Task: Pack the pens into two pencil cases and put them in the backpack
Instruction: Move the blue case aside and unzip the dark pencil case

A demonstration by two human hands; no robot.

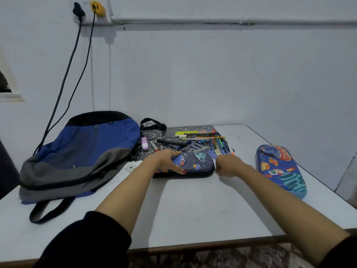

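1. My left hand [167, 161] is pressing flat, spread fingers on the dark pencil case [199, 163].
2. My right hand [228, 165] is curling at its 3 o'clock end; I cannot tell the grip.
3. Pens [202, 140] are lying at its 12 o'clock.

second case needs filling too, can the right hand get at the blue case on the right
Probably yes: the blue case lies right of the right hand with nothing between them, though its fingers are curled at the dark case's end.

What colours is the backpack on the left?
The backpack is blue, grey and black; head view.
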